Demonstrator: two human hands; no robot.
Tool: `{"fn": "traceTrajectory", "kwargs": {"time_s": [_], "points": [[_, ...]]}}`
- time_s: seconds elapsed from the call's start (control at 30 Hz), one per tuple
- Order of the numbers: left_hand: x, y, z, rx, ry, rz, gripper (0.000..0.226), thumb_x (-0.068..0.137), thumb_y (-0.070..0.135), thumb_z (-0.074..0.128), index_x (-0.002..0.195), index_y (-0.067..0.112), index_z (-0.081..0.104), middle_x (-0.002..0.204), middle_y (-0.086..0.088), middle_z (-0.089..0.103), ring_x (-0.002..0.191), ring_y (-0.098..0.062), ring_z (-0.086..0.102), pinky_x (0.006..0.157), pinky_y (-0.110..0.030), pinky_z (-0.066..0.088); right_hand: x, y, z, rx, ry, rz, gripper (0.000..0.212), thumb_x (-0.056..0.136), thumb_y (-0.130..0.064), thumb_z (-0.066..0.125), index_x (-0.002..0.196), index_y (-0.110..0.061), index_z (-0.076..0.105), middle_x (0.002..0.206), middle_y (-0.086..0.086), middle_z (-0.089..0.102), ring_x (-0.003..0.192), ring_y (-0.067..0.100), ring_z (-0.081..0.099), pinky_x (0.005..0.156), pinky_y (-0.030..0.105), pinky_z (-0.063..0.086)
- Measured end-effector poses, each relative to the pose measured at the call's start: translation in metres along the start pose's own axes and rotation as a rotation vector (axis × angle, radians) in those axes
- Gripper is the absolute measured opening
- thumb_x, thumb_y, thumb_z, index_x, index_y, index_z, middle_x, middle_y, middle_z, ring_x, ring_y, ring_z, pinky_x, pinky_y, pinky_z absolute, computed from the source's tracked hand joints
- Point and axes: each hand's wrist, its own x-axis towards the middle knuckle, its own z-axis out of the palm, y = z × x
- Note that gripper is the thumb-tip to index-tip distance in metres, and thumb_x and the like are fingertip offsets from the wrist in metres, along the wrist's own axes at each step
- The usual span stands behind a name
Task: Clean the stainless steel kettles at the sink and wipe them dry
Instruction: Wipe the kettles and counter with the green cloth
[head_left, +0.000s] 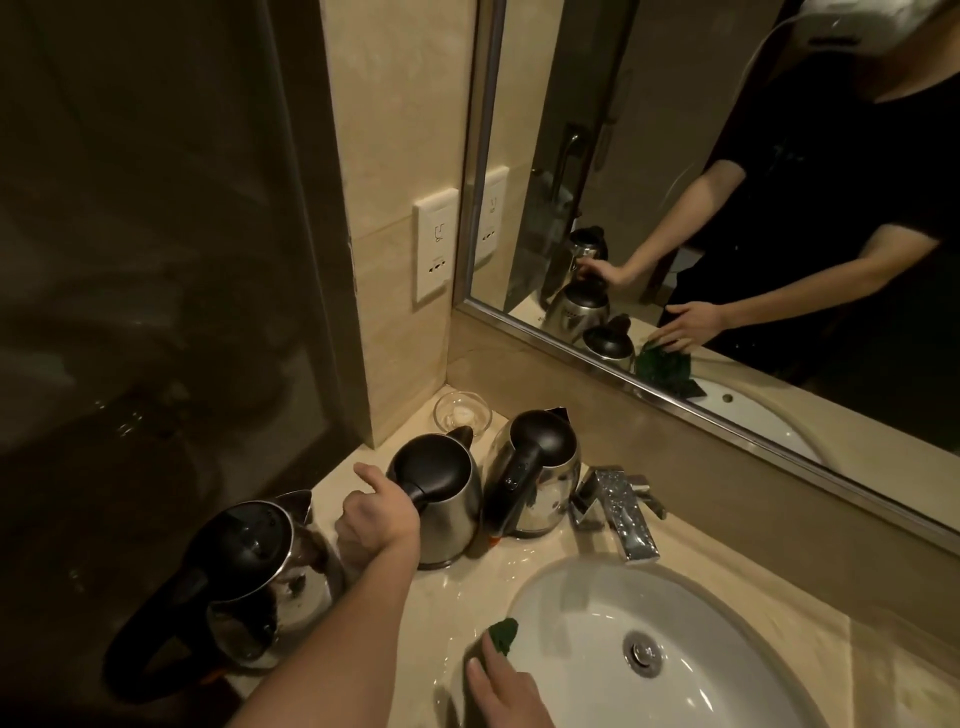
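Left hand (382, 519) closed round the black handle of the middle kettle (447, 499), thumb raised. Grip suited to lifting this kettle off the counter (737, 587) and across to the sink (727, 623). Right hand (501, 686) flat, fingers straight, tips on a green cloth (503, 635) at the sink's near-left rim. Cloth within reach of the basin, presumably for scrubbing or wiping.

Kettles: three, stainless steel with black lids and handles, lids down, standing in a row from the counter's front-left edge toward its back-left corner.
- near kettle (249, 571) at the front-left edge
- middle kettle next along
- far kettle (535, 478) just beside the tap (618, 514)

Spouts turned to the wall and handles to the front edge, hence easy to seize.

Cloths: one. Taps: one, no running water visible. One glass dish (462, 413) in the back-left corner, contents unclear.

Counter wet and glossy between kettles and sink. Judged stage: middle kettle about to go to the basin; cleanliness of the others not determinable. Mirror (727, 208) behind, repeating kettles, hands and cloth.
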Motion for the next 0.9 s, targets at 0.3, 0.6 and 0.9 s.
{"fn": "traceTrajectory", "kwargs": {"time_s": [0.3,0.6,0.9], "points": [[-0.006,-0.001,-0.063,0.386,-0.158,0.862,0.065,0.092,0.065,0.014,0.109,0.019,0.057,0.107,0.000,0.057,0.091,-0.013,0.050,0.076,-0.030,0.044,-0.017,-0.034,0.025,-0.335,0.026,-0.012,0.068,0.092,-0.064,0.027,0.151,-0.036,0.005,0.154,-0.004,0.026,0.137,0.019,0.031,0.114,0.040,0.022],[0.049,-0.049,-0.182,0.425,0.124,1.257,0.043,0.094,0.051,0.038,0.084,0.016,0.062,0.086,-0.002,0.060,0.080,-0.020,0.057,0.076,-0.038,0.048,-0.019,-0.044,0.067,-0.366,0.048,-0.032,0.069,0.090,-0.070,0.021,0.150,-0.043,-0.001,0.159,-0.013,0.010,0.144,0.020,0.015,0.114,0.050,0.016],[0.104,-0.136,-0.229,0.510,-0.123,0.897,0.057,0.094,0.062,0.026,0.109,0.017,0.059,0.108,-0.001,0.059,0.101,-0.021,0.057,0.086,-0.037,0.046,-0.015,-0.038,0.111,-0.541,0.084,-0.011,0.072,0.086,-0.074,0.014,0.149,-0.045,-0.006,0.158,-0.017,0.010,0.141,0.019,0.020,0.111,0.046,0.025]]}}
